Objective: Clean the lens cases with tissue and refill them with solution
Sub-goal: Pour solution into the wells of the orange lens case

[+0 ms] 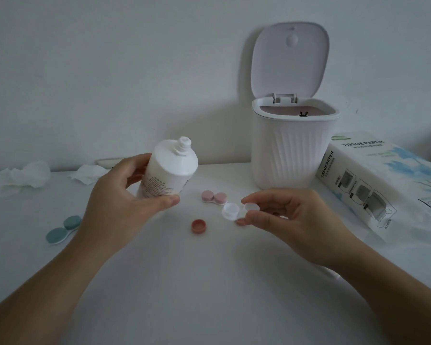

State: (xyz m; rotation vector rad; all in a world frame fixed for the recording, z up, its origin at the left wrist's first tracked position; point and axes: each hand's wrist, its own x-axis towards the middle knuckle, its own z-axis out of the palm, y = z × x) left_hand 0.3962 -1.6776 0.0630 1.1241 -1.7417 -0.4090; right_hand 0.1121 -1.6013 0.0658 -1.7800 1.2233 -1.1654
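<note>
Open case (230, 210): centre frame, translucent white plastic, uncapped round wells.
Right hand (291, 217): pinches the case's right well.
Left hand (125, 197): grips uncapped white bottle (169, 169), tilted, smooth plastic.
Loose cap (198, 226): salmon, ridged.

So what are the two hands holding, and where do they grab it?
The left hand grips the uncapped solution bottle around its body. The right hand pinches the open white lens case at one end.
</note>
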